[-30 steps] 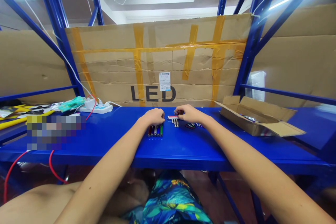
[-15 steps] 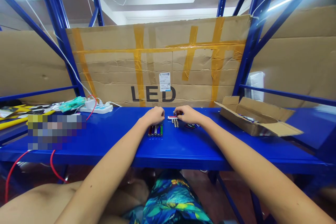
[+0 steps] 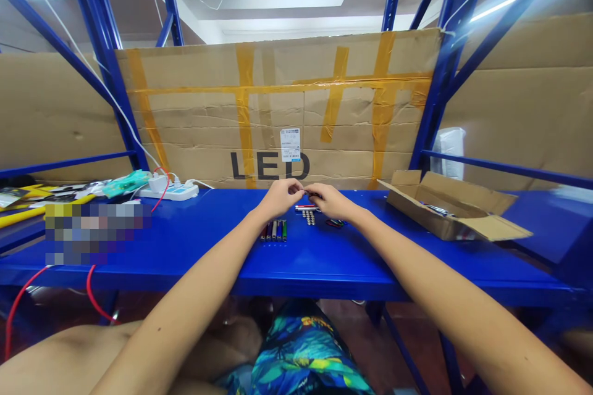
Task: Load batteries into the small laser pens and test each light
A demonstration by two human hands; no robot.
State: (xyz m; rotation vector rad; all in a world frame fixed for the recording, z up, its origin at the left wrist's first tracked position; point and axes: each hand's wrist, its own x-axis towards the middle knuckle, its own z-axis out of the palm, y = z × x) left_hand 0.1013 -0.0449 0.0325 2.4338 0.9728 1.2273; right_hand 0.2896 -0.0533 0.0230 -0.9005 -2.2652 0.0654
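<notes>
My left hand [image 3: 281,197] and my right hand [image 3: 328,199] meet fingertip to fingertip just above the blue table. Both are closed in a pinch; a small dark object shows at the right fingers, too tiny to name. Below them lies a red and silver tube [image 3: 304,207], with small round silver pieces like button cells [image 3: 309,218] in rows in front of it. Nearer my left forearm, several coloured metal tubes [image 3: 277,230] stand side by side in a row. Under my right wrist is a small pile of coloured pieces [image 3: 334,223], partly hidden.
An open cardboard box [image 3: 445,213] with shiny slim items sits at the right. At the left are a white power strip [image 3: 173,191], a teal packet [image 3: 126,183] and red cables [image 3: 92,293]. A tall cardboard sheet [image 3: 204,117] backs the blue table [image 3: 185,241].
My left hand has moved right and slightly up from above the coloured tubes to meet my right hand. The right hand has risen slightly, still pinching.
</notes>
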